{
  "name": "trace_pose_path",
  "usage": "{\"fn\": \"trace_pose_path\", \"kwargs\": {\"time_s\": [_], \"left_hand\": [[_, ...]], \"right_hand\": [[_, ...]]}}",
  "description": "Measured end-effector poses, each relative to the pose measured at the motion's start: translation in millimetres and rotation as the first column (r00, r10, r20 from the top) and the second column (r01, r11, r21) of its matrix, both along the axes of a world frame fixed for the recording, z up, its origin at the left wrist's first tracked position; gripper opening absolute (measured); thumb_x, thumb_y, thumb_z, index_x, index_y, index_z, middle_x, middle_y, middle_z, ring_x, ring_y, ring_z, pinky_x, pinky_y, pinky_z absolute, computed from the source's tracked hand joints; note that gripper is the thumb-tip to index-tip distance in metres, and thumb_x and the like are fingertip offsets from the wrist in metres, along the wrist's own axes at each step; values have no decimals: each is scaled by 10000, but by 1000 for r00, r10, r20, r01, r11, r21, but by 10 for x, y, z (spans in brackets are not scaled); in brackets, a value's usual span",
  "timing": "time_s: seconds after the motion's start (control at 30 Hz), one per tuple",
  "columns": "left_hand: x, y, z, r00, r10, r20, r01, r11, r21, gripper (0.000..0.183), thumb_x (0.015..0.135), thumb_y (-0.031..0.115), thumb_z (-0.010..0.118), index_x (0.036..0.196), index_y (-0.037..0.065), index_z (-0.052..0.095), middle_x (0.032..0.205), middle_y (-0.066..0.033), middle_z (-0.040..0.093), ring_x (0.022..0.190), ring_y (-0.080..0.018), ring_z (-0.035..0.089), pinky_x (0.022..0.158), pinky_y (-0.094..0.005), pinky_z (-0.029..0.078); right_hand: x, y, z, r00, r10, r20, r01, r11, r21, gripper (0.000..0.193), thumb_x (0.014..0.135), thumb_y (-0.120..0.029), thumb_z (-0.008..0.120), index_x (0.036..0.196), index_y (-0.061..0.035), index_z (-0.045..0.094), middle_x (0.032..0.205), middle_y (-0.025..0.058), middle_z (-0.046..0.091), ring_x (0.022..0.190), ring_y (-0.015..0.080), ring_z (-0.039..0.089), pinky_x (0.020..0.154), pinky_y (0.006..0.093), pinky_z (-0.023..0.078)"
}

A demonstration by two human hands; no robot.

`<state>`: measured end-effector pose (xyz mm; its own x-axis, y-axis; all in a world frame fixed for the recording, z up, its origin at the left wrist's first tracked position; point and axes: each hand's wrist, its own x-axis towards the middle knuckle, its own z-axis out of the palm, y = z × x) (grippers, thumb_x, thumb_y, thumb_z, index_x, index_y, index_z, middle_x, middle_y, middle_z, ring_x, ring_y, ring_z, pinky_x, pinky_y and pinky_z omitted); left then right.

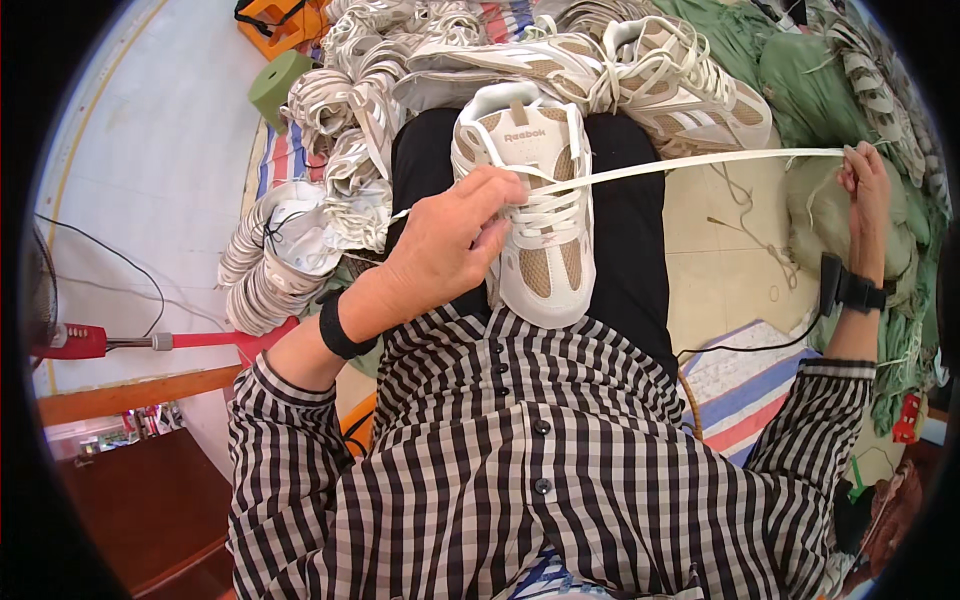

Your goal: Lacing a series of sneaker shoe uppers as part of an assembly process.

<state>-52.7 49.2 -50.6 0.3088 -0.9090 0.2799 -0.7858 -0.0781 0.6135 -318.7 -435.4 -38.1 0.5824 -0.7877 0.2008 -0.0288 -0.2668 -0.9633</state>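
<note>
A white and tan sneaker (551,265) rests on my lap, its toe toward me and its tongue standing up at the far end. Its laces criss-cross over the tan mesh. One long white shoelace (715,160) runs taut from the upper eyelets out to the right. My right hand (866,172) is closed in a pinch on the end of it, arm stretched far out. At the left eyelet row, my left hand (455,240) is closed with thumb and fingers at the lace; its exact grip is partly hidden. A short piece of lace shows beyond its wrist side.
Beyond my knees lie laced sneakers (690,85). Stacked white shoe parts (270,260) heap up at the left, near a green roll (280,88) and an orange crate (280,22). Green sacks (815,75) fill the right side. A red-handled tool (85,341) juts in at left.
</note>
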Motion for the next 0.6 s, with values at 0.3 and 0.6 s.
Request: {"fn": "trace_pose_path", "kwargs": {"time_s": [0.3, 0.6], "left_hand": [[-7, 95, 9, 965, 177, 191, -131, 964, -232, 334, 767, -32, 629, 1088, 41, 575, 1124, -141, 596, 922, -330, 632, 738, -363, 530], [257, 116, -84, 964, 265, -16, -264, 964, 30, 222, 768, 4, 650, 972, 7, 563, 925, -136, 604, 843, -294, 614, 741, -351, 501]], "right_hand": [[679, 128, -707, 914, 11, -405, -142, 944, -296, 194, 903, -141, 589, 1064, -36, 567, 731, 68, 620, 535, 116, 547, 479, 261, 439], [466, 1974, -522, 939, -133, -318, -140, 696, -704, 399, 833, -25, 645, 1214, -100, 553, 1176, 123, 619, 632, 267, 621, 582, 341, 496]]}}
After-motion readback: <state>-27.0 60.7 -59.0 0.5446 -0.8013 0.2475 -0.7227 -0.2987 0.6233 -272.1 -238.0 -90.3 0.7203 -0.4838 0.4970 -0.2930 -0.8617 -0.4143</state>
